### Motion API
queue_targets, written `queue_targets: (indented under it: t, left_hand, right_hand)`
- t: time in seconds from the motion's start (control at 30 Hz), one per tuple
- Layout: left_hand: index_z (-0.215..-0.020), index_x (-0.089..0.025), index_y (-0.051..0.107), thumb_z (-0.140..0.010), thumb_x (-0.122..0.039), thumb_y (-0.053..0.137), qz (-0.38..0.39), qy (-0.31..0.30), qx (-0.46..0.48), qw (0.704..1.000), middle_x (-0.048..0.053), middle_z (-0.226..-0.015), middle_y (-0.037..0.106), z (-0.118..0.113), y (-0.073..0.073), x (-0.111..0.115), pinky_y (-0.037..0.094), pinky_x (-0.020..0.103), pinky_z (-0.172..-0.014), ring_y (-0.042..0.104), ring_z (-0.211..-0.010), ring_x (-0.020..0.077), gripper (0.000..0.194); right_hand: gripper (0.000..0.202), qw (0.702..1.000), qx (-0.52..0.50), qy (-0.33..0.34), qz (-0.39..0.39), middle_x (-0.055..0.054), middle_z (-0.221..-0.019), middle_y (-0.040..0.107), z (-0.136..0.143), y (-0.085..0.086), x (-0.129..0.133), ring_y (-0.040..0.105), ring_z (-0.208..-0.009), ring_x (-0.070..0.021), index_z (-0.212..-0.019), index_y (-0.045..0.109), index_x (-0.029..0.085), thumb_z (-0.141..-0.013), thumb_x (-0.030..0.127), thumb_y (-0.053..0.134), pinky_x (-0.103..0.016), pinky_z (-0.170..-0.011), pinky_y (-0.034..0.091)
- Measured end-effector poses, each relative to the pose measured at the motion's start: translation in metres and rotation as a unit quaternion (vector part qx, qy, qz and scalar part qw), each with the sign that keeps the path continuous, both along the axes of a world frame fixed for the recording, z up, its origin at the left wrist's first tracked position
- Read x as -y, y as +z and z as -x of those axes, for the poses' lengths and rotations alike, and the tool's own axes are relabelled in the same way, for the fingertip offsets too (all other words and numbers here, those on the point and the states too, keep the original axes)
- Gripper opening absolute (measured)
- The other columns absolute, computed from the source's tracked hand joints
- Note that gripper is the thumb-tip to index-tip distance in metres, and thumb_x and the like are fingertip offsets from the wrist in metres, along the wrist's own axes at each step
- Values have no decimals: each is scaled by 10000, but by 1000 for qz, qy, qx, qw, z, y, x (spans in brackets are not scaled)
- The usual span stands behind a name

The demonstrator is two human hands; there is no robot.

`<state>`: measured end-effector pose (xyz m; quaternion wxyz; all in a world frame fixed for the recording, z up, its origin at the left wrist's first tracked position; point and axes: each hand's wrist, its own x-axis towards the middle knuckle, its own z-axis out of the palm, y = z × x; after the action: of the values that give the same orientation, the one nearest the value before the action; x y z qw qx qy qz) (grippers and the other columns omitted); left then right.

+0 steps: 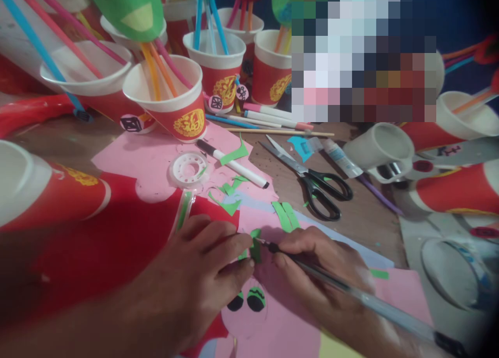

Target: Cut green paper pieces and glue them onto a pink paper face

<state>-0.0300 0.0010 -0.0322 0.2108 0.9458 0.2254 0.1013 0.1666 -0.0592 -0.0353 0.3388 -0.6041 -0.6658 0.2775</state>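
My right hand [327,269] is closed around a clear-barrelled pen [331,281]. The pen's tip meets a small dark-green paper piece [255,248] at the centre. My left hand [198,275] comes in from the lower left, its thumb and fingertips closed on that piece and its edge partly hidden by them. Just below lies a pink paper shape [244,319] bearing two black-and-green eye-like ovals. Pink paper [290,301] spreads beneath both hands, and red paper [140,238] lies under my left forearm. Two green strips [286,216] rest above my right hand.
Black-handled scissors [307,179] lie partly open beside a glue tube [343,158]. A white marker [237,166] and a tape roll [189,169] sit on pink paper. Red-and-white paper cups [167,101] line the back. A grey mug [380,147] stands right; the upper right is pixelated.
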Motion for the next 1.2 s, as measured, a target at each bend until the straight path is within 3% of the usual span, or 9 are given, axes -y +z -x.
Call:
queue_targets:
  t: [0.2, 0.37, 0.63, 1.0, 1.2]
  left_hand:
    - [-939, -218, 638, -792, -137, 481, -2, -8, -17, 1000, 14, -1046, 604, -1, 0, -2, 307, 395, -805, 473, -893, 201, 230]
    - [-964, -226, 638, -786, -125, 474, -17, -7, 3, 1000, 17, -1026, 605, -2, 1, -3, 313, 389, -797, 467, -878, 199, 262]
    - [-951, -231, 633, -750, -119, 504, -19, -19, -11, 1000, 15, -1059, 591, 0, 1, -3, 323, 399, -805, 469, -916, 212, 264]
    - [-940, -205, 623, -777, -82, 453, -16, -21, 6, 1000, 34, -1045, 587, 0, 1, -3, 330, 412, -793, 481, -939, 218, 266]
    - [-934, -207, 619, -768, -128, 515, -31, -28, 16, 999, 40, -1073, 579, 1, -3, -4, 322, 410, -830, 478, -966, 220, 211]
  right_hand:
    - [82, 1000, 2, 7, -1, 24, -558, 620, -1, -1, 1, 627, -535, -149, -794, 502, 231, -788, 178, 565, -213, -369, 406]
    - [69, 1000, -8, 7, 1, 36, -480, 560, -1, 4, -1, 538, -401, -115, -736, 514, 219, -780, 189, 558, -222, -343, 380]
    - [91, 999, 17, 0, -30, 31, -491, 546, -1, 2, 1, 499, -401, -105, -690, 519, 216, -750, 185, 580, -235, -377, 368]
    - [107, 999, -6, 29, -19, 33, -517, 526, -1, 2, 3, 469, -443, -86, -674, 504, 201, -744, 146, 564, -222, -427, 362]
    - [126, 998, -38, 54, -6, 46, -486, 479, -1, 1, 1, 423, -434, -78, -649, 486, 196, -742, 138, 549, -218, -428, 343]
